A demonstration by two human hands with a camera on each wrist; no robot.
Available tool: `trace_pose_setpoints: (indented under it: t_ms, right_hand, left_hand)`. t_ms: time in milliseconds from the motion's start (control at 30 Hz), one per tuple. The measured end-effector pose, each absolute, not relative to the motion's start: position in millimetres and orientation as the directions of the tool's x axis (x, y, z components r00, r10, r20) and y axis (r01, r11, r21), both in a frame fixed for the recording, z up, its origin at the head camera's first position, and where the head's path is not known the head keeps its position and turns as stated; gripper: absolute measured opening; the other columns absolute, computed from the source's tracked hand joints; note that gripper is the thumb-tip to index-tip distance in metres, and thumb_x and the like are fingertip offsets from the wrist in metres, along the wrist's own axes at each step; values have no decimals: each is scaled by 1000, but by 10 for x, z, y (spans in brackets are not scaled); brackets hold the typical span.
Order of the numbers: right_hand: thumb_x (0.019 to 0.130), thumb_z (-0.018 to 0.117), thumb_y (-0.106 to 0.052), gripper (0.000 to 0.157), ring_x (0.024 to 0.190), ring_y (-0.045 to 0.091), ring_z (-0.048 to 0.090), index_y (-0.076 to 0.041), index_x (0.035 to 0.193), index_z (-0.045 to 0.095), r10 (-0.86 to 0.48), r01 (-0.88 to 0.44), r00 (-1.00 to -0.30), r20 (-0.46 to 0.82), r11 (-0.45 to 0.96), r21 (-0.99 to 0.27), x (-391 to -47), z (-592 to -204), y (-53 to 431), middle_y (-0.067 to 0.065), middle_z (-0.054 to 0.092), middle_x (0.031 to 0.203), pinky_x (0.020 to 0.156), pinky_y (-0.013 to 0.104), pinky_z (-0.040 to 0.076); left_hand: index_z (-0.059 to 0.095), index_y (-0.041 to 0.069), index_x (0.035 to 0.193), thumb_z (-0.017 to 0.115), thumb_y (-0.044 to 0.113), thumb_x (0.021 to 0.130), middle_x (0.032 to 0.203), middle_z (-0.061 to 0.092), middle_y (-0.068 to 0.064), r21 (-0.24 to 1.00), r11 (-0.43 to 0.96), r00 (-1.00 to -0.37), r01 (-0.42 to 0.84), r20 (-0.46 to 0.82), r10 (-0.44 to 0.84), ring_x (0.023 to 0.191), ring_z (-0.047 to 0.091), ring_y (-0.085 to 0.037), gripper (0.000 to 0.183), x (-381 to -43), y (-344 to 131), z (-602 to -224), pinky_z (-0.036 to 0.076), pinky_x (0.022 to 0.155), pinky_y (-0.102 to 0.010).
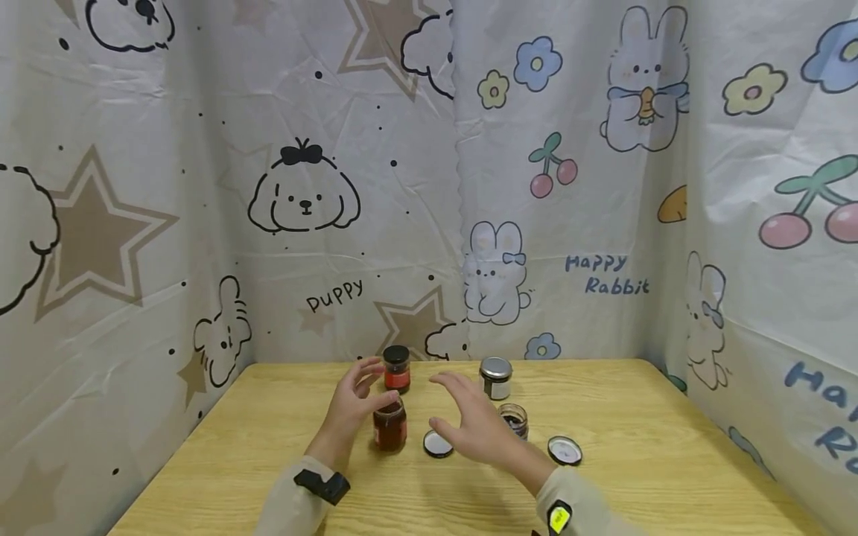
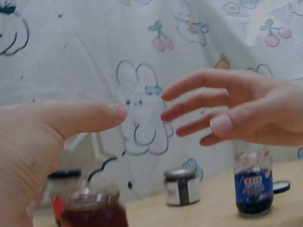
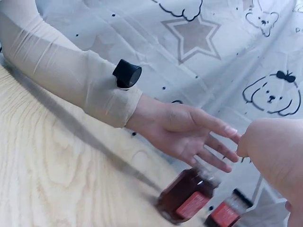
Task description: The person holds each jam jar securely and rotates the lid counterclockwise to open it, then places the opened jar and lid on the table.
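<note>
My left hand point(image 1: 351, 398), fingers loosely bent and holding nothing, hovers by the rim of a lidless glass jar of dark red jam point(image 1: 390, 432). In the right wrist view, its fingers point(image 3: 215, 158) are spread just above that jar. My right hand point(image 1: 472, 424) is in the air across from it, with relaxed fingers and nothing held. A lid point(image 1: 438, 445) lies inside up on the table between the red jar and my right hand. Partly behind the right hand is a lidless jar with a blue label point(image 2: 254, 187) and dark contents.
A black-lidded jar with a red label point(image 1: 397, 376) stands behind the red jar. Farther right is a silver-lidded jar with a pale label point(image 1: 496, 381). Another upturned lid point(image 1: 565, 450) lies at the right on the wooden table point(image 1: 268, 447). Printed curtains point(image 1: 402, 186) enclose the table's back and sides.
</note>
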State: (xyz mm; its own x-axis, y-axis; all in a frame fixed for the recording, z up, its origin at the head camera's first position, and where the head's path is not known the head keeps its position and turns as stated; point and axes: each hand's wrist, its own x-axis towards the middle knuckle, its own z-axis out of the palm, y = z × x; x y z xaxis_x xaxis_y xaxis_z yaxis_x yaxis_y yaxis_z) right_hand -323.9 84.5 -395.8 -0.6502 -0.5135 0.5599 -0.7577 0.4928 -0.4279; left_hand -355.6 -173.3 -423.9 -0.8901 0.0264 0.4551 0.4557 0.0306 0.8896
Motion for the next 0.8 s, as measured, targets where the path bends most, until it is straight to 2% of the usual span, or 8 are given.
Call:
trace_pose_setpoints:
  t_ms: [200, 367, 500, 667, 800]
  right_hand:
    - [94, 77, -18, 60, 139, 35, 45, -11, 149, 52, -452, -776, -616, 645, 488, -399, -3249, -3661, 1006, 13, 49, 150, 108, 60, 40]
    - [94, 76, -19, 60, 138, 36, 46, -11, 149, 52, -401, -764, -608, 685, 530, -368, -3305, -3465, 1236, 14, 50, 151, 108, 60, 39]
    - [94, 76, -16, 61, 139, 39, 44, -10, 149, 51, -336, -726, -632, 698, 571, -383, -3364, -3383, 1486, 16, 49, 150, 108, 64, 37]
    - [95, 75, -13, 60, 138, 43, 44, -7, 149, 49, -261, -668, -673, 692, 617, -417, -3419, -3362, 1797, 20, 49, 149, 107, 66, 36]
    - [98, 72, -18, 59, 139, 45, 41, -5, 150, 47, -228, -626, -703, 674, 648, -434, -3424, -3383, 2010, 21, 47, 151, 108, 67, 34]
  left_hand:
    - [50, 0, 145, 84, 2, 84, 138, 55, -23, 842, 124, -850, 525, 526, 24, 142, 41, -42, 69, -3595, -1589, -3952, 29, 116, -59]
    - [54, 4, 143, 87, 10, 82, 140, 56, -20, 792, 290, -835, 537, 549, 45, 138, 44, -41, 70, -3649, -1408, -3777, 31, 113, -63]
    - [55, 6, 142, 89, 16, 82, 140, 55, -19, 744, 380, -822, 549, 562, 87, 133, 48, -40, 70, -3686, -1257, -3697, 36, 109, -62]
    - [55, 4, 141, 89, 17, 81, 137, 54, -21, 707, 423, -810, 567, 572, 130, 129, 49, -39, 71, -3728, -1083, -3628, 39, 106, -60]
    - [54, 5, 142, 89, 21, 81, 138, 54, -21, 712, 444, -825, 544, 551, 126, 128, 49, -38, 72, -3803, -958, -3610, 40, 105, -59]
